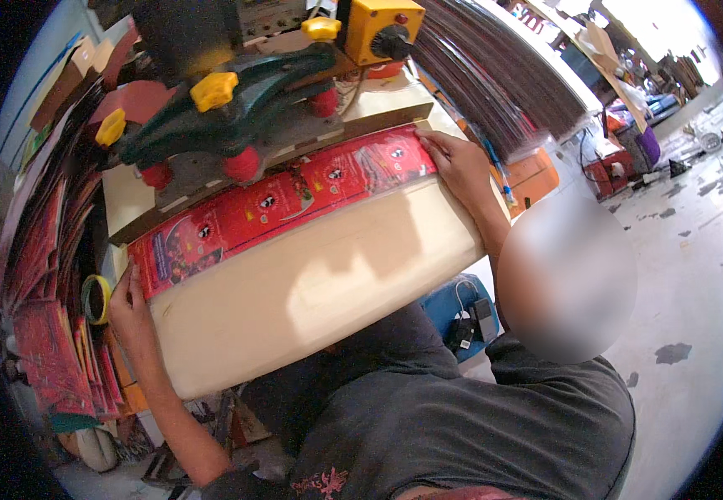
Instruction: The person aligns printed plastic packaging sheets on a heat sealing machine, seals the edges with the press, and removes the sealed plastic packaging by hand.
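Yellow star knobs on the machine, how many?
3: left knob on the left end of the dark frame, middle knob near its centre, right knob beside the yellow box. Others may be hidden behind.

One roll of yellow tape point(96, 300), standing on edge at left; one blue seat point(436, 315), bearing a black adapter point(461, 332), a dark grey box point(485, 319) and a looped white cable point(461, 287); one red case point(610, 172) at right, purple fabric point(650, 145) just beside it; one pale floor point(686, 275) with dark irregular patches point(673, 353).
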A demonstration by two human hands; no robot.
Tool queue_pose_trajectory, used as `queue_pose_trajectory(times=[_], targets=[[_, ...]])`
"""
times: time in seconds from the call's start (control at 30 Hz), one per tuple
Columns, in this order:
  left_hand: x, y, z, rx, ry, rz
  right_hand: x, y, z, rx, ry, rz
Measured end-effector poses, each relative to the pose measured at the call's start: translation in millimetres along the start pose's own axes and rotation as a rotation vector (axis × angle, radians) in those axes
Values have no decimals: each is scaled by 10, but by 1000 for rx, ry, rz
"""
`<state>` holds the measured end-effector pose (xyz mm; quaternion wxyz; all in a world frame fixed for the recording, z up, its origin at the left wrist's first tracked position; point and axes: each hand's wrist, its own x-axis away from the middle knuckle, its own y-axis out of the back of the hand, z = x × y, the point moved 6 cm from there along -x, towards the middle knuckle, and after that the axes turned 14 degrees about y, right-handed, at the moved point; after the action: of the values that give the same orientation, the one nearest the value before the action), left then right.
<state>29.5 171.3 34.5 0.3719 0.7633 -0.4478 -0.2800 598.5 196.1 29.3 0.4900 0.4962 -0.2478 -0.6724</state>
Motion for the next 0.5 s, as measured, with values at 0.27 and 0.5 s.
queue_pose_trajectory(times=[0.27,0.5], targets=[[-45,-24,45,-14,-52,-4,-24,-2,-34,90,36,-14],[-2,-7,-10,6,-2,14,-30,-10,-66,84,49,-9]])
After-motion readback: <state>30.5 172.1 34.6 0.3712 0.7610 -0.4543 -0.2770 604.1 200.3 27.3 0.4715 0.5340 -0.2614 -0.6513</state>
